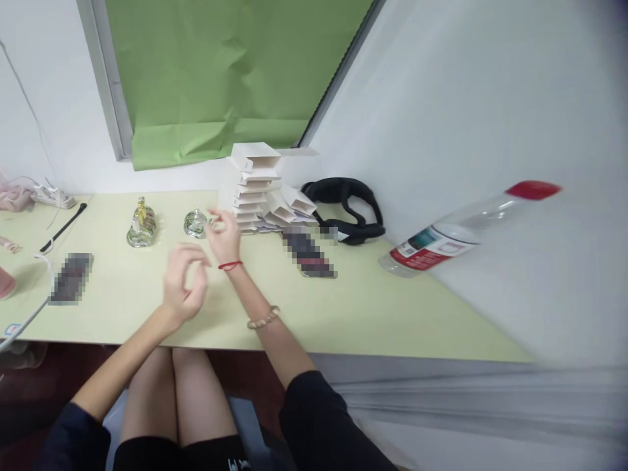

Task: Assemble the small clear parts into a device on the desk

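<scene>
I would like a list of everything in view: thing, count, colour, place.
shiny glassy pieces: several, clear, silver and gold, beyond hands
cartons: several, white, back centre
headset: one, black, beside cartons
dark slabs: two, pixelated, either side of hands
bottle: one, clear and red, right
thin strip: one, black, left
power strip: one, white, back left
cables: several, white, left
pink items: several, left edge
desk: one, pale yellow-green, centre
sheet: one, green, window
walls: white, around
bands: red, beige, right arm
left hand, right hand: over desk
legs: two, below
</scene>
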`<state>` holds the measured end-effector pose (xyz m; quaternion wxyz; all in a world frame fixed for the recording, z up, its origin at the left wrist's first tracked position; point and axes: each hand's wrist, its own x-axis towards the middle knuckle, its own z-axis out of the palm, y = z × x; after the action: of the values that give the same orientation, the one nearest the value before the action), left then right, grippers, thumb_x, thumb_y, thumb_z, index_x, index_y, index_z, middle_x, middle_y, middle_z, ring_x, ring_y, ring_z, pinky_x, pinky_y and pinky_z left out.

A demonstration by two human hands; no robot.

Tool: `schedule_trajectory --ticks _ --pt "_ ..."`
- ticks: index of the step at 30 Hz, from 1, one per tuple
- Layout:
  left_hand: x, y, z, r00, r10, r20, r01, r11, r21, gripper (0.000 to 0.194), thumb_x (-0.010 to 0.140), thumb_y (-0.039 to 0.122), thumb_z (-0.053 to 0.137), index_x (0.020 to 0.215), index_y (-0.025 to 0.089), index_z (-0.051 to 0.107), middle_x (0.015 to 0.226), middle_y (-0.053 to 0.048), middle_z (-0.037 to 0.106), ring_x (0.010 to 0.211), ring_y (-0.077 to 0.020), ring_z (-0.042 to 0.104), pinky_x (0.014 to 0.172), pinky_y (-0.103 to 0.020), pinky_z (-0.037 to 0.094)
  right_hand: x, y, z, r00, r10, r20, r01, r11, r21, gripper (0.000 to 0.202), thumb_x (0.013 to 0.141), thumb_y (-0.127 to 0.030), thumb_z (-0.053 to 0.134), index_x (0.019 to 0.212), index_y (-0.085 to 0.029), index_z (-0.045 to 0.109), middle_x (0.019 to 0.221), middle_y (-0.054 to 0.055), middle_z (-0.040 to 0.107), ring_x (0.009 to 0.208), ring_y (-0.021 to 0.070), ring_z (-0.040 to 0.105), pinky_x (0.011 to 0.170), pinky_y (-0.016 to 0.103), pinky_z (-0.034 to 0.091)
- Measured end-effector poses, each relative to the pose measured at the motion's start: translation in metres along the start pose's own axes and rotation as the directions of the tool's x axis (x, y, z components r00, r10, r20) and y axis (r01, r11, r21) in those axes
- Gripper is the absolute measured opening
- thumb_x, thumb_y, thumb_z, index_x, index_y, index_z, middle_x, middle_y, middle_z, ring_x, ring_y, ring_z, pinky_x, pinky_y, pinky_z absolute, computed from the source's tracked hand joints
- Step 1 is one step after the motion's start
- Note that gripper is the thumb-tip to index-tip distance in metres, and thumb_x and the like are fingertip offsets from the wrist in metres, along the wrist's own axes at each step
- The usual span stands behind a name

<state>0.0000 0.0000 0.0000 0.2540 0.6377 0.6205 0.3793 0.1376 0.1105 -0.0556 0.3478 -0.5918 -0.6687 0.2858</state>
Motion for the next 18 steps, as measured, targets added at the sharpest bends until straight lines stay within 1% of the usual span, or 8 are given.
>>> schedule_trajectory --ticks 2,3,5,7,9,11,15,18 --pt "-0.001 -0.022 0.048 0.993 0.098 0.059 -0.088 0.984 -0.154 0.017 0.085 0.012 0.045 0.091 0.016 0.060 0.094 -0.009 0.055 0.096 -0.0177 0.053 0.086 -0.032 0.046 -0.005 0.021 0.012 0.996 0.077 0.051 -0.071 0.990 -0.119 0.049 0.069 -0.014 0.062 0.118 -0.005 0.060 0.110 0.014 0.060 0.093 0.0203 0.054 0.091 0.037 0.045" --pt "0.000 -0.037 0.066 0.990 0.089 0.113 -0.065 0.977 -0.201 0.017 0.082 0.008 0.045 0.087 0.013 0.061 0.091 -0.010 0.055 0.091 -0.0182 0.053 0.083 -0.033 0.046 -0.006 0.032 0.018 0.993 0.097 0.068 -0.084 0.981 -0.175 0.056 0.066 -0.012 0.064 0.121 -0.002 0.058 0.113 0.015 0.059 0.094 0.0211 0.054 0.098 0.039 0.041" --pt "0.002 -0.070 0.086 0.980 -0.074 0.183 0.118 0.962 -0.247 0.023 0.073 0.000 0.044 0.083 0.011 0.062 0.088 -0.010 0.055 0.083 -0.0162 0.053 0.078 -0.030 0.046 -0.007 0.051 0.025 0.986 0.133 0.104 -0.109 0.971 -0.211 0.061 0.066 -0.013 0.065 0.125 -0.002 0.055 0.118 0.016 0.058 0.087 0.0197 0.055 0.100 0.039 0.039" --pt "0.003 -0.097 0.092 0.956 -0.285 0.065 0.290 0.899 -0.327 0.020 0.079 0.005 0.044 0.085 0.011 0.062 0.090 -0.008 0.056 0.079 -0.0134 0.053 0.070 -0.025 0.044 -0.006 0.063 0.029 0.974 0.186 0.128 -0.165 0.974 -0.153 0.060 0.070 -0.016 0.062 0.128 -0.007 0.054 0.122 0.014 0.057 0.067 0.0130 0.052 0.090 0.036 0.046" --pt "0.004 -0.113 0.088 0.924 -0.381 -0.037 0.341 0.864 -0.371 0.017 0.081 0.008 0.045 0.081 0.011 0.062 0.087 -0.006 0.055 0.075 -0.0114 0.052 0.068 -0.023 0.042 -0.006 0.069 0.032 0.964 0.226 0.138 -0.217 0.973 -0.082 0.058 0.072 -0.020 0.062 0.128 -0.009 0.053 0.121 0.012 0.058 0.057 0.0095 0.049 0.083 0.033 0.048" --pt "0.006 -0.121 0.084 0.894 -0.440 -0.081 0.377 0.839 -0.393 0.016 0.080 0.007 0.046 0.076 0.011 0.061 0.084 -0.004 0.055 0.072 -0.0105 0.050 0.069 -0.023 0.041 -0.007 0.072 0.034 0.961 0.236 0.142 -0.231 0.972 -0.052 0.058 0.072 -0.023 0.063 0.127 -0.009 0.054 0.119 0.012 0.057 0.054 0.0080 0.048 0.080 0.031 0.049" --pt "0.008 -0.126 0.082 0.817 -0.565 -0.119 0.467 0.768 -0.439 0.015 0.077 0.005 0.047 0.075 0.011 0.061 0.084 -0.004 0.054 0.071 -0.0106 0.050 0.072 -0.024 0.041 -0.011 0.073 0.038 0.954 0.255 0.159 -0.246 0.966 -0.072 0.056 0.070 -0.027 0.066 0.122 -0.009 0.058 0.118 0.015 0.054 0.052 0.0065 0.047 0.077 0.030 0.050" --pt "0.005 -0.125 0.082 0.832 -0.537 -0.138 0.440 0.792 -0.424 0.015 0.078 0.006 0.047 0.075 0.011 0.060 0.084 -0.004 0.054 0.072 -0.0111 0.050 0.073 -0.025 0.041 -0.014 0.074 0.040 0.943 0.274 0.189 -0.264 0.961 -0.077 0.050 0.069 -0.030 0.068 0.114 -0.011 0.058 0.119 0.013 0.056 0.056 0.0077 0.051 0.076 0.030 0.049"
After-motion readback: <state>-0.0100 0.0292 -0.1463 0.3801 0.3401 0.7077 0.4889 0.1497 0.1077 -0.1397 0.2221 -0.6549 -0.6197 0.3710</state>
